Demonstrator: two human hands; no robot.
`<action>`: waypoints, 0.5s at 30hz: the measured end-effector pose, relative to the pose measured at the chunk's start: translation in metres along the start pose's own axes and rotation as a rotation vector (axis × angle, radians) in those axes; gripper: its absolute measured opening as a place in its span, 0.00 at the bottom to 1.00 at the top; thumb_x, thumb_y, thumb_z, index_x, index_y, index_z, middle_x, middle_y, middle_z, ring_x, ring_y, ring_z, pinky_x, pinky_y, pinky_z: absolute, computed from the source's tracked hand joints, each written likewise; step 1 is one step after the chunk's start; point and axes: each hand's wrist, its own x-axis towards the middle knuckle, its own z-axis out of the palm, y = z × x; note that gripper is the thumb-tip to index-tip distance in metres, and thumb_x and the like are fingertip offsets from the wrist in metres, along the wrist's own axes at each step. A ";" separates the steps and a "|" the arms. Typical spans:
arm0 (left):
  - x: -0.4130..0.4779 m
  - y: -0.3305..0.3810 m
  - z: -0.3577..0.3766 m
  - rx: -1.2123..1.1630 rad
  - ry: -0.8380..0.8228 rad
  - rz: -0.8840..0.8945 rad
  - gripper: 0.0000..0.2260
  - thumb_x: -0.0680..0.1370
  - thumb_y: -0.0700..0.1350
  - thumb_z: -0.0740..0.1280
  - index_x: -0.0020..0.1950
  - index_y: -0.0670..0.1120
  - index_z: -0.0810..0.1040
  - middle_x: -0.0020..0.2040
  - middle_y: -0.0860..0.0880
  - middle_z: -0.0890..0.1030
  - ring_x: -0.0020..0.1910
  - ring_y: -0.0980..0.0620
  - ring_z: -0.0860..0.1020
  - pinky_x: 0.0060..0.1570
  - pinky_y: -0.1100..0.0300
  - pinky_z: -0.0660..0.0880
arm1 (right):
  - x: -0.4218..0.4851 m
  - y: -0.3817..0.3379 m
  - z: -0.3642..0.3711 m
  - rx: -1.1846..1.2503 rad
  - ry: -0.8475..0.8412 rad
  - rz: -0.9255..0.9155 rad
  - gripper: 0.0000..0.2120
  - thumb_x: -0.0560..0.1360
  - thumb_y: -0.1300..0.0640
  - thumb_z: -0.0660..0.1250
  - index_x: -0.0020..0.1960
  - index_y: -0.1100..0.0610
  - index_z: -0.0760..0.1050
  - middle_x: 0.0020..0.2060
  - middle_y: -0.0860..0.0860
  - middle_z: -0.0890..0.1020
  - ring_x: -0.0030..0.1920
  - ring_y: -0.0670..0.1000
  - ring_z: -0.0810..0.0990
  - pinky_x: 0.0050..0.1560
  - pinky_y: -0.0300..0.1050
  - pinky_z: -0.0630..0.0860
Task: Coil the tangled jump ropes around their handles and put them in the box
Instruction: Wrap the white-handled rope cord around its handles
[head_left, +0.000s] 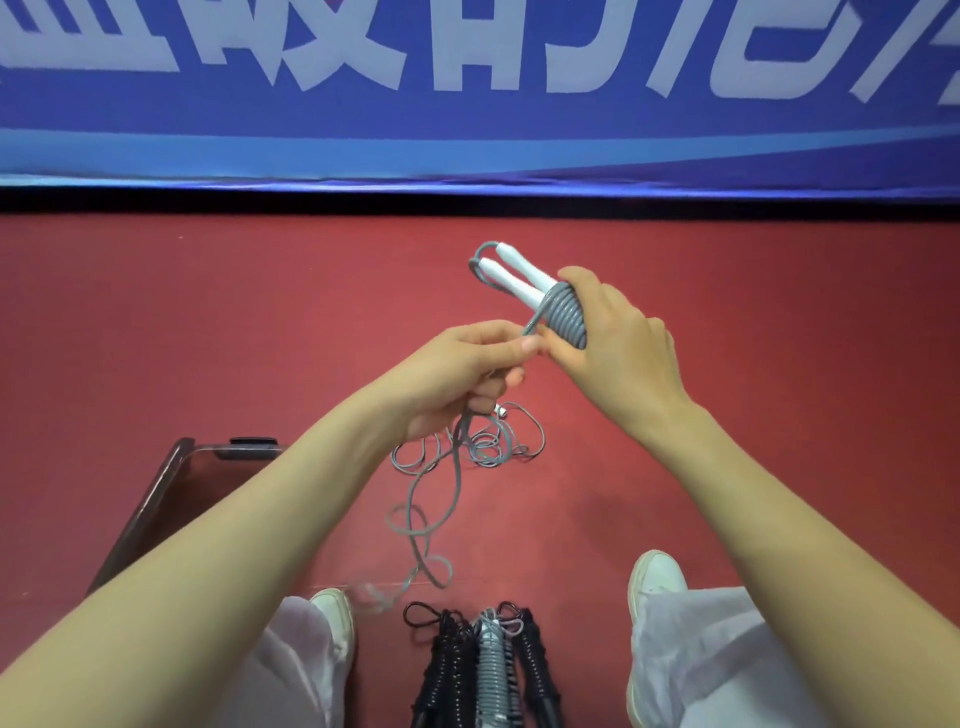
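My right hand grips two white jump-rope handles held side by side, with several turns of grey rope wound round them. My left hand pinches the loose part of that grey rope just left of the coil. The rest of the rope hangs down in tangled loops to the red floor. A clear plastic box with a dark rim stands at the lower left, partly hidden behind my left forearm.
Three coiled ropes, two black and one grey, lie on the floor between my feet in white shoes. A blue banner with white characters runs along the far edge of the red floor.
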 end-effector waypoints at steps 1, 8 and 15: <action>0.001 -0.001 0.000 -0.034 -0.008 -0.003 0.09 0.81 0.48 0.62 0.47 0.45 0.78 0.29 0.53 0.69 0.25 0.58 0.58 0.26 0.66 0.57 | 0.001 0.000 -0.001 0.055 0.026 0.008 0.25 0.75 0.42 0.65 0.68 0.49 0.66 0.57 0.51 0.78 0.53 0.63 0.78 0.45 0.52 0.70; 0.006 -0.006 -0.012 -0.181 0.089 0.005 0.08 0.71 0.48 0.69 0.45 0.45 0.80 0.33 0.53 0.74 0.31 0.57 0.70 0.35 0.66 0.70 | 0.001 -0.004 -0.009 0.320 0.073 0.002 0.20 0.72 0.48 0.71 0.62 0.50 0.71 0.47 0.43 0.77 0.48 0.52 0.77 0.43 0.46 0.66; 0.008 -0.014 -0.015 -0.015 0.079 0.186 0.03 0.77 0.42 0.68 0.43 0.45 0.78 0.33 0.52 0.77 0.32 0.56 0.73 0.39 0.65 0.72 | 0.001 0.000 -0.017 0.807 -0.315 0.012 0.15 0.69 0.52 0.76 0.52 0.47 0.73 0.31 0.44 0.75 0.24 0.42 0.67 0.25 0.36 0.66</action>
